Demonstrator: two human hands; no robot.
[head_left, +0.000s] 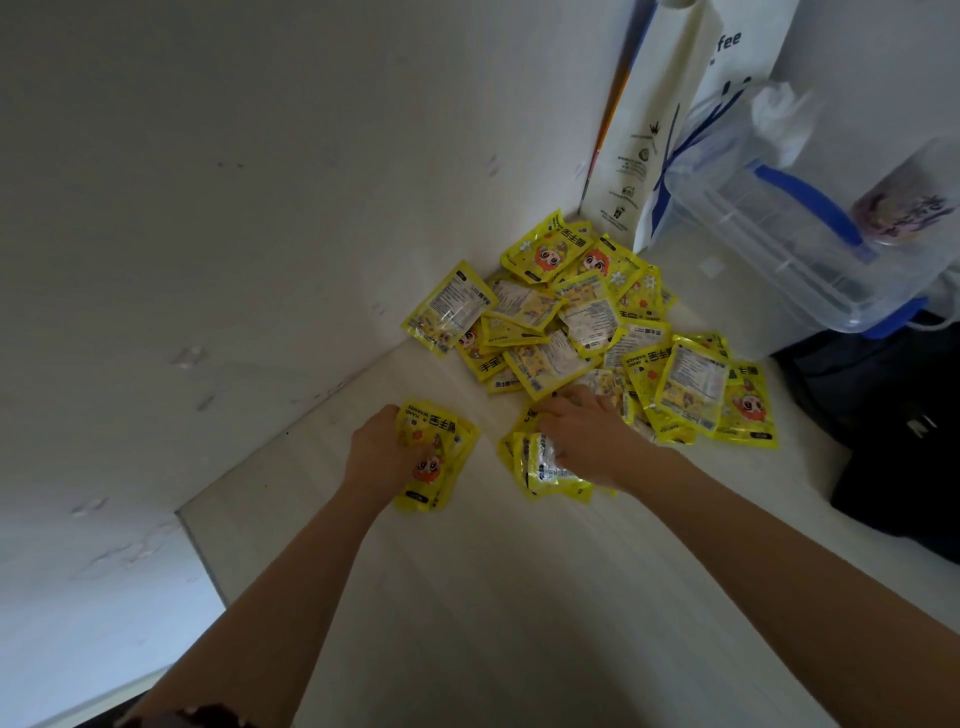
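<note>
Two hands are at work among yellow hand-warmer packets on a white tabletop (467, 597). The packets form three groups: a small stack (441, 441) in the left hand (382, 452), a second fanned stack (545, 467) under the right hand (587, 436), and a loose pile (597, 322) just beyond the right hand's fingertips. The pile holds well over a dozen, overlapping too much for an exact count.

Both forearms are bare and stretch forward, converging slightly. The left hand grips its stack from the left edge, fingers curled around it. The stack lies flat, cartoon face up, its long axis running away from the wrist in line with the forearm.

The right hand lies palm down over the fanned stack, whose packets show their white label backs and spread out to the left of the wrist, long axes roughly forward. Its fingers reach the near edge of the pile; whether they pinch a packet there cannot be told.

Beyond the pile stand one white paper bag (675, 130) and one clear plastic box (779, 249) with a blue handle. One dark bag (893, 431) lies right of the right hand.
</note>
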